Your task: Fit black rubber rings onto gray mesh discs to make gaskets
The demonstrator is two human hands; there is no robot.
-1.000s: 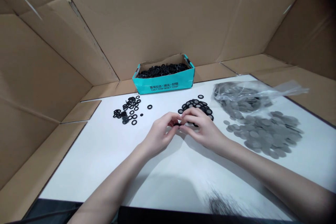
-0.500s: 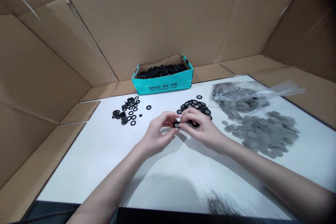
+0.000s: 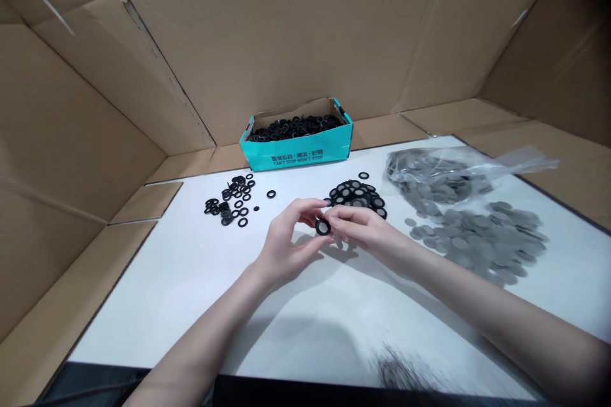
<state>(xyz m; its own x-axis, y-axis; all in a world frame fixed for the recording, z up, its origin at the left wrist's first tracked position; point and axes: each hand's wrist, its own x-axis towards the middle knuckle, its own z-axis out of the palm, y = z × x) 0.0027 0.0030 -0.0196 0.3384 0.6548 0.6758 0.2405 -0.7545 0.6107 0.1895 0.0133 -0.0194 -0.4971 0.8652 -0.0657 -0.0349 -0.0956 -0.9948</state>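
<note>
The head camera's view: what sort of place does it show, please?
Probably a small-parts workbench, perhaps makeshift: cardboard walls behind and beside a white tabletop, a turquoise box of black rings, and a loose pile of grey discs.

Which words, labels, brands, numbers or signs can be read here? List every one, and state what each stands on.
"CAN'T STOP WON'T STOP": on the front of the turquoise box.
"运动 - 潮流 - 好物": on the same front, above the English; this is the likely reading, as the characters are soft, and those at the line's start are too blurred to read.
No lettering can be made out on the plastic bag, loose grey discs or black-rimmed disc.
</note>
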